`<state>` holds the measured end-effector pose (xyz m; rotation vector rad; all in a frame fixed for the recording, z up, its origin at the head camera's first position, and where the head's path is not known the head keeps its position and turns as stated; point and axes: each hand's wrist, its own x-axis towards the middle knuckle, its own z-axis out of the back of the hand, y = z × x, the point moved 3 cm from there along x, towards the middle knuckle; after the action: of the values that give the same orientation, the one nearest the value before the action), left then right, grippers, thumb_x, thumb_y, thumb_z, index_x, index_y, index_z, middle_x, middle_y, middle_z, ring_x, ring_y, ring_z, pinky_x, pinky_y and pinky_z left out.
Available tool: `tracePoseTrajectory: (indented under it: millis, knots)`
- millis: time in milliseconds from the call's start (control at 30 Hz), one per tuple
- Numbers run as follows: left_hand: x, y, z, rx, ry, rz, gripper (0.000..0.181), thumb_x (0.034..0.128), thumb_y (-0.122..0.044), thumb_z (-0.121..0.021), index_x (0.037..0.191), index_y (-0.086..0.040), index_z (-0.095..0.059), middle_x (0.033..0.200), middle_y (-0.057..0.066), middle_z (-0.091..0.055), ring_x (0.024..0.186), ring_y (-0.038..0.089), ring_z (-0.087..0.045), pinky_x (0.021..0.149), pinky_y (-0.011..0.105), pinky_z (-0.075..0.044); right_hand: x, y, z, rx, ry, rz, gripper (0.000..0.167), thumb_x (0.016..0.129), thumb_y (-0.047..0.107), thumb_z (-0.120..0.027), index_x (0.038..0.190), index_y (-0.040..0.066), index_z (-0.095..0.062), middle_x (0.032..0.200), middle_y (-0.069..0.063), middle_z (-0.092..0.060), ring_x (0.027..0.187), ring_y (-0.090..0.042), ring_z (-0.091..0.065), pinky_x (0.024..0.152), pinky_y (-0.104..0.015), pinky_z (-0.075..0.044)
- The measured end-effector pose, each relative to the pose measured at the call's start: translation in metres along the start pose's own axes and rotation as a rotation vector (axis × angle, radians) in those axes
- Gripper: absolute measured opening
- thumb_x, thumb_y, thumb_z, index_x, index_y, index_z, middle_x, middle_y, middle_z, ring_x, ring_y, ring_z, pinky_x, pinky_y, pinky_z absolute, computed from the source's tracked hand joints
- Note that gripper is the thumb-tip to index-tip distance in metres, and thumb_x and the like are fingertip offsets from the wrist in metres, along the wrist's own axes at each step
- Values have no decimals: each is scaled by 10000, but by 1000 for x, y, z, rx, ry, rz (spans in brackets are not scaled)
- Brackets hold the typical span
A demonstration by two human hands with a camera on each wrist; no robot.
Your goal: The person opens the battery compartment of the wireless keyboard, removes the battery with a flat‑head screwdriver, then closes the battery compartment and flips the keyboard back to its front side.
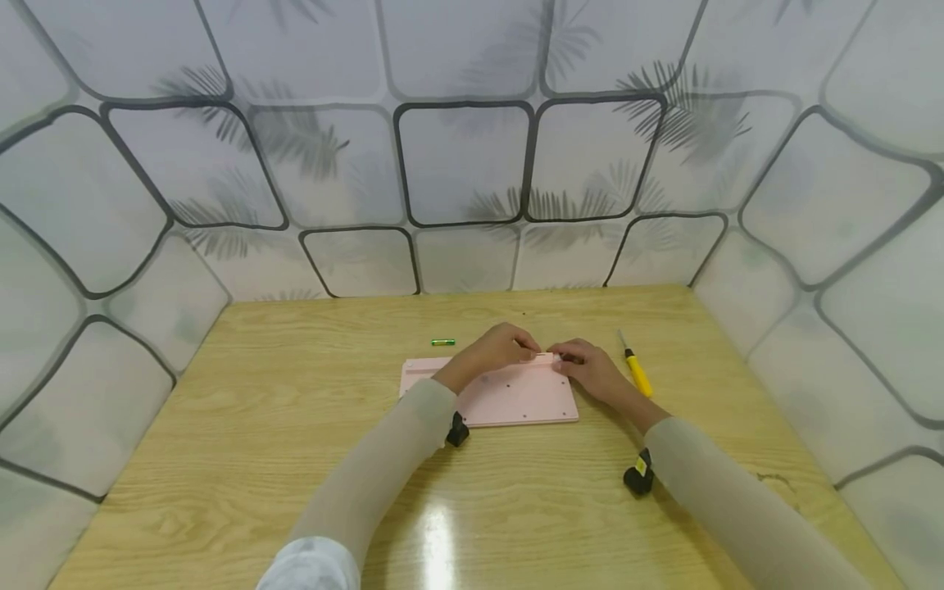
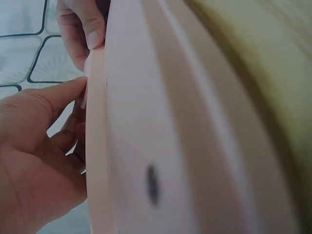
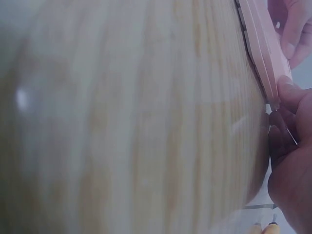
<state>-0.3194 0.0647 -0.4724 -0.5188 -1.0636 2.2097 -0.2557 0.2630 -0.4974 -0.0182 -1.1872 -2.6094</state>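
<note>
A pink keyboard lies face down on the table, its screw-dotted underside up and a raised ridge along its far edge. My left hand is at that ridge. In the left wrist view, the left thumb presses the edge, with the other fingers curled behind it. A small pale piece shows by the thumb tip; what it is I cannot tell. My right hand grips the far right corner. In the right wrist view, the right thumb is on the ridge and the fingers are curled below; keys show underneath.
A green battery lies beyond the keyboard, left of the hands. To the right, a screwdriver with a yellow handle rests near the right forearm. Patterned light panels enclose the wooden table at the back and sides.
</note>
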Motion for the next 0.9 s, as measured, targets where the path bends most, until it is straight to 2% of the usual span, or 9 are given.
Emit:
tracePoseTrajectory:
  millis: [200,500,667,900]
  knots:
    - [0,4,-1,-17,-13,11,172,1004,-131,-627,1100,-136,-769,1088,22,-728,938,139,-647,811,302,-529,1,1,-1,-1,-1,-6,309,1007,189,-634,1301,105,-675,1234,-110,-645,990,-226,-561,887,-400,-466]
    - [-6,0,1,27,2,57,181,1009,-174,-623,1113,-177,-771,1155,8,-718,1024,162,-643,884,367,-520,1,8,-2,-1,-7,-6,300,1003,171,-638,1288,87,-679,1221,-115,-646,974,-228,-558,862,-373,-467]
    - [-5,2,0,28,-4,42,189,1005,-144,-625,1116,-154,-777,1187,32,-720,1065,179,-641,908,356,-516,0,10,-2,-22,-12,8,294,1003,150,-632,1282,68,-679,1214,-134,-648,990,-244,-568,866,-384,-469]
    - [0,4,-4,44,-8,-26,190,990,-71,-630,1113,-89,-774,1170,76,-723,1094,213,-642,937,322,-515,-1,11,0,-28,-2,-6,295,1007,142,-626,1285,59,-678,1217,-141,-653,1042,-276,-589,913,-429,-477]
